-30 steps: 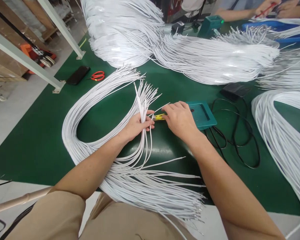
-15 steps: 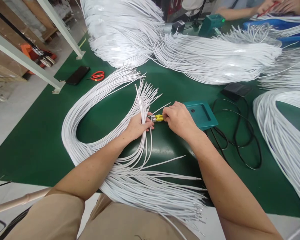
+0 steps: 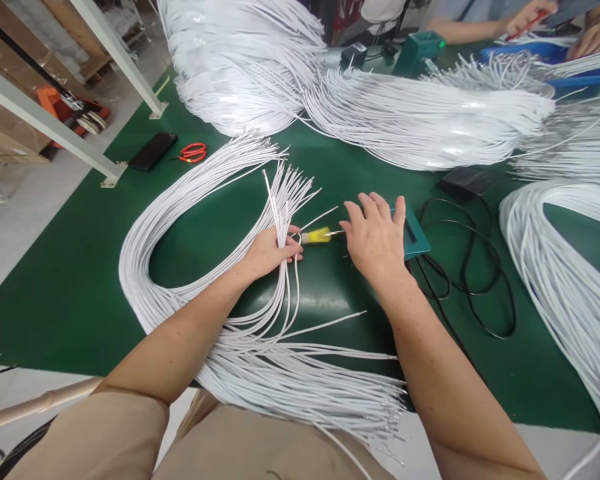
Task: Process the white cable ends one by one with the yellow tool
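Note:
My left hand (image 3: 271, 252) is closed around several white cables near their ends, with a small yellow-bodied connector (image 3: 316, 235) at its fingertips. A thin metallic piece sticks out from the connector's right end toward my right hand (image 3: 377, 233). That hand has its fingers spread, over the left part of a teal tray (image 3: 418, 241); whether its thumb side touches the thin piece is unclear. A curved bundle of white cables (image 3: 140, 253) loops to the left of my left hand. More cable ends (image 3: 330, 383) fan out below, close to my body.
Large white cable bundles (image 3: 420, 120) lie at the back, another (image 3: 570, 267) at the right. Red-handled scissors (image 3: 193, 153) and a black phone (image 3: 153, 151) are at the back left. Black cord (image 3: 473, 293) coils right of the tray. A person's hand (image 3: 530, 17) holds a red tool.
My right hand has let go of the yellow connector, moved right and spread its fingers. The thin piece now shows beside the connector. The other person's hands have moved apart.

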